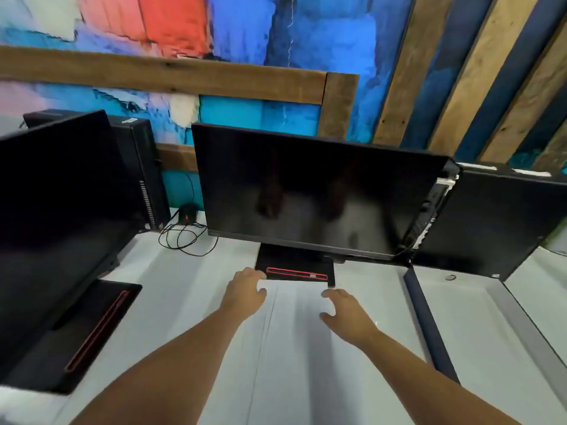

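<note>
Both hands reach forward over the white table (190, 302) in the head view. Relaxed fingers of the left hand (245, 291) sit at the front left corner of the stand base (294, 266) of the monitor (319, 191); I cannot tell if they touch. Spread and empty, the right hand (346, 312) hovers just short of the front right corner. That monitor stands upright mid-table, between a second monitor (55, 194) and a black computer case (491, 222). It looks stiff, top-heavy, with a fragile screen, so it is best gripped by the base or side edges.
</note>
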